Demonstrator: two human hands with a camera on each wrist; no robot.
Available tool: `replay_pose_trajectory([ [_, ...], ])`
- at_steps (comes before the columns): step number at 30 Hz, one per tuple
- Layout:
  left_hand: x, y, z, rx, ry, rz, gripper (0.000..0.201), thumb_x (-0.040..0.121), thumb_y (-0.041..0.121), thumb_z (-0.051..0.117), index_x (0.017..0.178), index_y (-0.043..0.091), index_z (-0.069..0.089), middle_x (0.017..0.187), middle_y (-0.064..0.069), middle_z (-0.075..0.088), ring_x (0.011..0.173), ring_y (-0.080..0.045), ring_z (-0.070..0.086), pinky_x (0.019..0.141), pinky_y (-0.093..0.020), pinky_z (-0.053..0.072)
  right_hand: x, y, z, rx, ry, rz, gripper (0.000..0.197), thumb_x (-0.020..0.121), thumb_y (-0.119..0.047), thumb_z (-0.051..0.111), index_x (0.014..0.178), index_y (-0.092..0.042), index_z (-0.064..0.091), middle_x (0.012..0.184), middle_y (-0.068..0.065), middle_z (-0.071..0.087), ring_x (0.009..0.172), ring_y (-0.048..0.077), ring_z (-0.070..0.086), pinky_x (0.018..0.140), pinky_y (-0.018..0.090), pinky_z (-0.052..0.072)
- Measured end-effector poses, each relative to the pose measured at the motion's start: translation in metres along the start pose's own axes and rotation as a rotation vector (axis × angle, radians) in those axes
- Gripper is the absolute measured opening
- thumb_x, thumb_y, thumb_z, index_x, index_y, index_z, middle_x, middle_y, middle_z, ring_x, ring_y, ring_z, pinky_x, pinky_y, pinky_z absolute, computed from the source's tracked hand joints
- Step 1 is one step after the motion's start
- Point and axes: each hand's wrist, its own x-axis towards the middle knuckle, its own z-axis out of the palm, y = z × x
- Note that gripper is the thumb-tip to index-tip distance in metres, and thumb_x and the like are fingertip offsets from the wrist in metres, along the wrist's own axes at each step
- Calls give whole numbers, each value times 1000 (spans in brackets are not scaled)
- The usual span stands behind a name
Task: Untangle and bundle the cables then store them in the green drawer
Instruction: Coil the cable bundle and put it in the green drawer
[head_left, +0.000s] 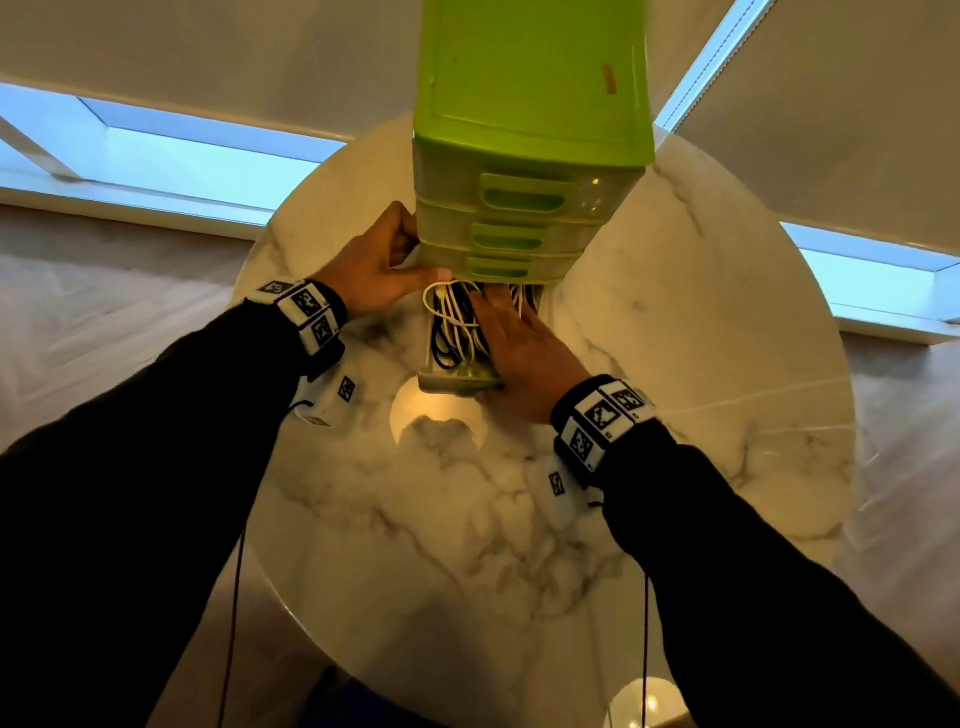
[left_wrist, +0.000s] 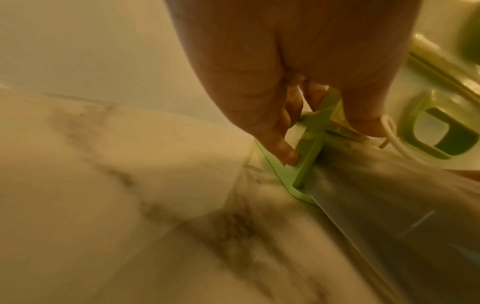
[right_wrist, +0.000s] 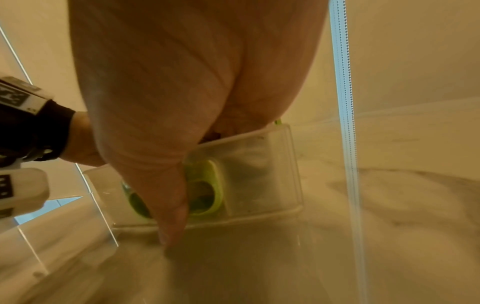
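On the round marble table (head_left: 519, 519) the open bottom drawer (head_left: 457, 382) runs 12-to-6, cables (head_left: 457, 322) inside; right hand (head_left: 519, 353) flat-fingered on them, left hand (head_left: 374, 270) pinching the green drawer unit's (head_left: 530, 104) corner at 10.

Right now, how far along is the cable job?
Nearly finished. Done: black and white cables already lie in the pulled-out bottom drawer of the green drawer unit; how neatly bundled they are is unclear.

In hand: the right hand lies flat over the cables with its thumb at the drawer front, while the left hand grips the unit's frame corner.

Left: a white loop pokes up at the opening; tuck it in, then close the drawer.
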Motion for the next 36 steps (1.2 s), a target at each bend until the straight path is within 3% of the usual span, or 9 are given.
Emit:
replay_pose_trajectory([
  [5,-2,-1,5,-106,-3,-44,92,72,54,83,136,4,38,132,-5,65,122,-19,64,107,-52,48,-1,0,3,-58,16,1,102,88,-40,66,158,0,4,165,23,1,155,34,-2,124,52,-7],
  [9,-1,-2,6,-8,47,-53,103,61,63,87,138,17,37,137,1,61,126,-19,61,102,-52,52,-4,-5,9,0,37,16,93,93,-29,62,158,2,3,165,25,-2,154,35,-3,126,46,0],
  [16,2,8,25,186,233,-4,86,68,34,92,134,12,42,127,-4,66,111,-22,64,91,-45,57,-9,-4,-1,46,10,-25,85,97,-25,56,157,4,2,164,27,-3,154,37,-5,126,41,-2],
  [21,-7,8,1,39,130,-78,81,65,58,89,129,23,56,126,11,68,114,-14,67,99,-49,54,-9,7,-4,51,-31,-33,104,92,-48,65,159,-4,-2,166,19,-7,155,30,-6,125,35,-1],
  [24,-25,2,-2,-39,169,-89,52,77,26,87,123,29,62,118,4,70,100,-17,71,98,-45,56,-6,10,-4,20,-13,-43,106,90,-52,64,159,-4,-2,166,19,-6,155,30,-4,126,36,2],
  [27,-41,-4,12,-215,257,-108,51,80,1,82,121,21,57,98,-5,73,88,-13,72,90,-32,59,-5,8,-1,37,-17,-35,104,91,-50,62,159,-4,-3,166,19,-6,155,30,-4,127,39,3],
  [29,-43,-10,22,-279,289,-118,48,79,-4,80,116,15,56,93,-5,77,89,-15,74,93,-34,58,-5,8,1,49,-1,-36,103,92,-49,62,158,-2,-1,166,20,-4,155,31,-3,127,41,5],
  [33,-35,-9,30,-229,359,-105,54,68,13,92,104,24,53,92,-1,73,84,-18,71,87,-38,60,-6,4,5,47,23,-29,101,92,-45,63,158,-2,1,166,22,-2,155,32,-2,126,39,2],
  [36,-21,2,36,-143,373,-71,78,52,28,93,114,28,45,115,-5,60,95,-23,66,79,-41,61,-5,2,10,42,67,-31,101,90,-43,64,158,1,3,165,24,0,155,34,-1,126,40,2],
])
